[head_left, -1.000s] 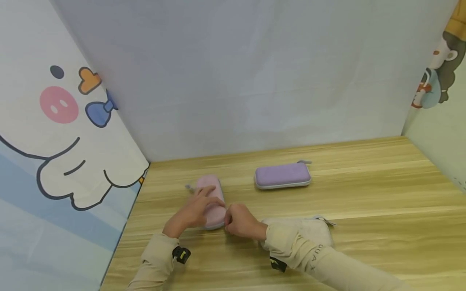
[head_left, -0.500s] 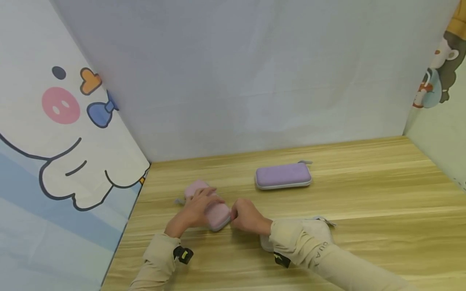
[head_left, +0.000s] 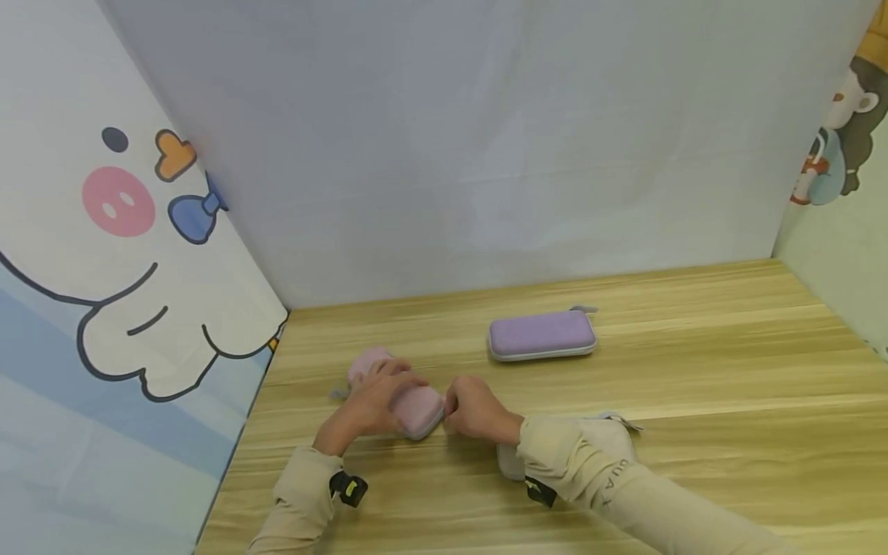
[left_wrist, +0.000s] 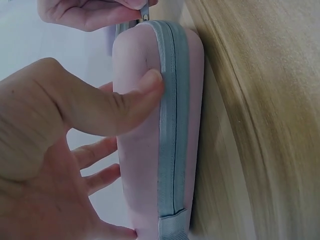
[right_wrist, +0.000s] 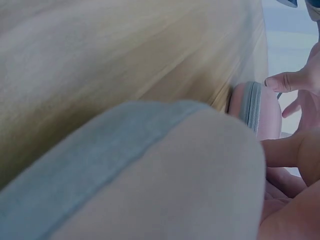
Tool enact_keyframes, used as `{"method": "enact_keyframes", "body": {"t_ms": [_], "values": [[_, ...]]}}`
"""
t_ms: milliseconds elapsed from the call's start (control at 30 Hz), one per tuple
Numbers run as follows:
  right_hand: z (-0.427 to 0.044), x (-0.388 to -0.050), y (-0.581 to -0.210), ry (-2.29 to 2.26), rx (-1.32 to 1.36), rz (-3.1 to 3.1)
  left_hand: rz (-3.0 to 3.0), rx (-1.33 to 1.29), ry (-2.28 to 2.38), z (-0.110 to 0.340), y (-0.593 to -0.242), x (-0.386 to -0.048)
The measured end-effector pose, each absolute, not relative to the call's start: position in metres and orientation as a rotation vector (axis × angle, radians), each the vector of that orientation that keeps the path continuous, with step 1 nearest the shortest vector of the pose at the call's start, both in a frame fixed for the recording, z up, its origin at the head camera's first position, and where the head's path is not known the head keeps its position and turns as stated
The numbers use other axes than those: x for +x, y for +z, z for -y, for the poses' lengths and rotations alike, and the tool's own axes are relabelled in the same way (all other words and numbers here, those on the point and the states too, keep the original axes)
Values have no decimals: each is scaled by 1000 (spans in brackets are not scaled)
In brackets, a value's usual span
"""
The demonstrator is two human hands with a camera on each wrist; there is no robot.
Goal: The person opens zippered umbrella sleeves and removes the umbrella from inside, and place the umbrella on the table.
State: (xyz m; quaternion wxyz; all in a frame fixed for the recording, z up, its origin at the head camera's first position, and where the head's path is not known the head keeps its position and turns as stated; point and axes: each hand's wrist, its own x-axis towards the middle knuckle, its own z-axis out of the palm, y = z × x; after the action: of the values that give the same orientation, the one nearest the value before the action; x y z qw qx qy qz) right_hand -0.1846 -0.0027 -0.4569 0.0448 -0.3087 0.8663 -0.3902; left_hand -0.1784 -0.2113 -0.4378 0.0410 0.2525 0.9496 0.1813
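Note:
A pink zip case (head_left: 419, 408) lies slanted on the wood-look table, its grey zipper (left_wrist: 172, 110) facing the left wrist camera. My left hand (head_left: 378, 397) grips the case, thumb at the zipper edge and fingers on the far side. At the near right end of the case, my right hand (head_left: 475, 408) pinches the small metal zipper pull (left_wrist: 145, 11). The zipper tape looks closed along the visible side. In the right wrist view, a pale case (right_wrist: 190, 185) in front hides part of the right hand (right_wrist: 295, 175).
A purple zip case (head_left: 541, 335) lies farther back, right of the hands. The cream-white case (head_left: 610, 439) sits partly under my right forearm, a strap at its far corner. A pale curtain rises behind the table (head_left: 721, 347), and printed panels stand at both sides.
The pink case has turned, its far end swinging left and its near end right. My right hand has shifted slightly right and away along with that end, while my left hand stays on the case.

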Motion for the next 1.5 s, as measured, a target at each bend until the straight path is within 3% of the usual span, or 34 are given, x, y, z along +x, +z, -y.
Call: {"method": "enact_keyframes", "body": {"t_ms": [1500], "values": [[-1, -191, -464, -1216, -966, -2692, -3084, 480, 518, 206, -447, -171]]}}
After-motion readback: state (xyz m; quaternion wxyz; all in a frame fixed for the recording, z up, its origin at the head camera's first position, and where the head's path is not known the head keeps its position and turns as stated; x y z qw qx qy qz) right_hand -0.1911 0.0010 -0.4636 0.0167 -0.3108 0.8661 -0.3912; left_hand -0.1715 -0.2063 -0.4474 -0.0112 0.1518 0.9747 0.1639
